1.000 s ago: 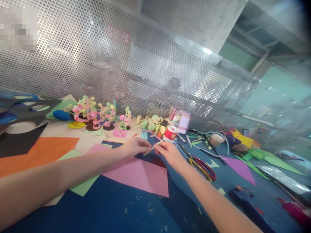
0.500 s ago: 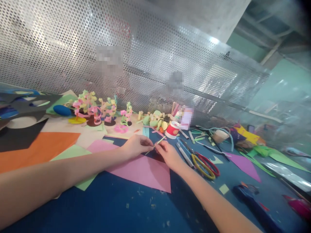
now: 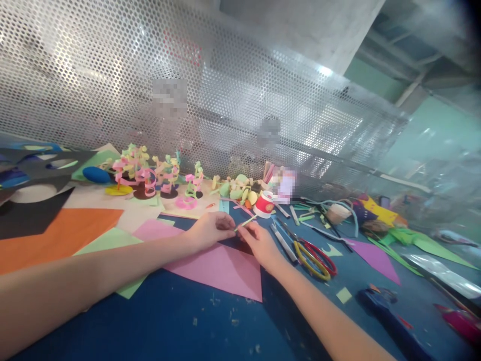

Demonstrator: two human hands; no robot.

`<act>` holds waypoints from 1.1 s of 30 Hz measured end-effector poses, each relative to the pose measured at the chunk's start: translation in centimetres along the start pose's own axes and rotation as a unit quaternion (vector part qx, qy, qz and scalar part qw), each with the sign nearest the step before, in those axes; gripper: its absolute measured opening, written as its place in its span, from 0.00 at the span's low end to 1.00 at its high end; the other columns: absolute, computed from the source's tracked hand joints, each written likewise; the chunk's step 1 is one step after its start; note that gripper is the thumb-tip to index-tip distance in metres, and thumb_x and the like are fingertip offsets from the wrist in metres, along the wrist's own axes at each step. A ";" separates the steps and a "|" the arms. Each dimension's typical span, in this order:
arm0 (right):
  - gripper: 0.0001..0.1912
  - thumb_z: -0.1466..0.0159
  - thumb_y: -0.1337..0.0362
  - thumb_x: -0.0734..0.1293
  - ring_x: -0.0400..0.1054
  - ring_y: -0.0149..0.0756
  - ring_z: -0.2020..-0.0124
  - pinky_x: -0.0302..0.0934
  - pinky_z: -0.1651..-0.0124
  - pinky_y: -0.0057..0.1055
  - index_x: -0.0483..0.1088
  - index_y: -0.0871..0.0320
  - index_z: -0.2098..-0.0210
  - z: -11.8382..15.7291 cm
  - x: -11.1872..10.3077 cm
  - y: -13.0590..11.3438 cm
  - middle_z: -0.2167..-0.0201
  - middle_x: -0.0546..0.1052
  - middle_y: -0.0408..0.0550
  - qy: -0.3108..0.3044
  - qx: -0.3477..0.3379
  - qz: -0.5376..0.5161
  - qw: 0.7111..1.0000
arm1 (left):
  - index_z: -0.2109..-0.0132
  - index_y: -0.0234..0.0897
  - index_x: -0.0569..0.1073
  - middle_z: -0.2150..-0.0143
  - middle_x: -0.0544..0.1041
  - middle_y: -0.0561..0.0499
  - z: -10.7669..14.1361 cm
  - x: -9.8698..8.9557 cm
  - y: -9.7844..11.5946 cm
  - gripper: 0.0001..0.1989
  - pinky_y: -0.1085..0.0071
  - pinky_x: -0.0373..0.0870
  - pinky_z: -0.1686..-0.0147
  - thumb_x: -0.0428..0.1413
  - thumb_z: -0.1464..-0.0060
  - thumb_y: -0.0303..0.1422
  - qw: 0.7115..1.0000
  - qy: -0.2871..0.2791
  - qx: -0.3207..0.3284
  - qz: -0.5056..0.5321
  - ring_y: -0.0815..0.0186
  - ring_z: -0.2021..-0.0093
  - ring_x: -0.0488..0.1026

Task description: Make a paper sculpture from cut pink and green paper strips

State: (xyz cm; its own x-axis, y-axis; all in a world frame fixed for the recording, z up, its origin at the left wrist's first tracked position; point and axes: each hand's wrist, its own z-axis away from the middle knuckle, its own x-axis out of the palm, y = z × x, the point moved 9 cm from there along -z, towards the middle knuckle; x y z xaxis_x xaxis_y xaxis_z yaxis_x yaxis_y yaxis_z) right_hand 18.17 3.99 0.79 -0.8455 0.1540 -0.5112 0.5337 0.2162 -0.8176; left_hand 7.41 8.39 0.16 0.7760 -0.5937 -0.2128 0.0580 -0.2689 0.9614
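Between my two hands is a thin pale green paper strip (image 3: pixel 248 220), its free end slanting up to the right. My left hand (image 3: pixel 213 228) pinches its lower left end. My right hand (image 3: pixel 259 240) has its thumb and fingers closed on the strip just beside the left fingertips. Both hands hover over a pink paper sheet (image 3: pixel 225 273) on the blue table. A red and white paper cup (image 3: pixel 264 204) stands just beyond the strip's tip. Right of my right hand lie scissors with yellow (image 3: pixel 310 260) and red handles (image 3: pixel 323 255).
Small paper curl figures (image 3: pixel 148 175) stand at the back left. Orange paper (image 3: pixel 90 230) and black paper (image 3: pixel 33 210) lie at the left. A dark blue tool (image 3: pixel 387 316), purple paper (image 3: pixel 376 260) and green scraps lie at the right. A perforated metal screen (image 3: pixel 233 100) rises behind the table.
The strip's lower left end, which stuck out below my fingers, is now tucked in at the left fingertips. The hands stay close together; the view has shifted slightly.
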 end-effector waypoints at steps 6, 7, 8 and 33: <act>0.15 0.38 0.54 0.60 0.64 0.33 0.75 0.57 0.70 0.28 0.65 0.58 0.74 0.1 -0.1 -0.2 0.78 0.70 0.42 0.013 -0.005 0.039 0.999 | 0.67 0.34 0.71 0.72 0.75 0.53 0.0 0.0 0.0 0.07 0.69 0.69 0.64 0.59 0.57 0.28 1.000 0.004 0.005 -0.006 0.67 0.69 0.74; 0.15 0.38 0.54 0.60 0.63 0.33 0.75 0.56 0.71 0.28 0.65 0.58 0.75 0.1 -0.1 -0.3 0.78 0.69 0.42 0.016 -0.006 0.045 0.999 | 0.67 0.34 0.71 0.72 0.75 0.52 0.0 0.0 -0.1 0.07 0.69 0.69 0.64 0.59 0.57 0.29 1.000 0.003 0.007 -0.009 0.67 0.69 0.74; 0.15 0.38 0.54 0.60 0.63 0.33 0.75 0.56 0.71 0.28 0.64 0.58 0.75 0.1 -0.2 -0.3 0.78 0.69 0.42 0.019 -0.006 0.050 0.999 | 0.66 0.34 0.72 0.72 0.75 0.52 -0.1 0.0 -0.1 0.08 0.69 0.69 0.64 0.59 0.57 0.29 1.000 0.003 0.009 -0.012 0.67 0.69 0.74; 0.13 0.39 0.56 0.61 0.69 0.37 0.66 0.62 0.60 0.32 0.69 0.59 0.65 0.4 -1.5 -0.5 0.69 0.74 0.47 0.087 0.015 -0.058 0.994 | 0.65 0.35 0.74 0.71 0.75 0.52 0.0 -0.3 0.2 0.08 0.70 0.68 0.63 0.58 0.55 0.32 0.999 0.004 0.032 -0.012 0.67 0.68 0.72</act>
State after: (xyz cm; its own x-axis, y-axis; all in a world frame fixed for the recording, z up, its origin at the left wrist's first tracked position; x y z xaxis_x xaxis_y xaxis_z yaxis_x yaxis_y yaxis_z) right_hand 19.16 3.28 1.91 -0.8844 0.2944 -0.3620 0.4303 0.2143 -0.8769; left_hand 7.19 8.49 0.44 0.7798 -0.5809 -0.2336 0.0365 -0.3303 0.9432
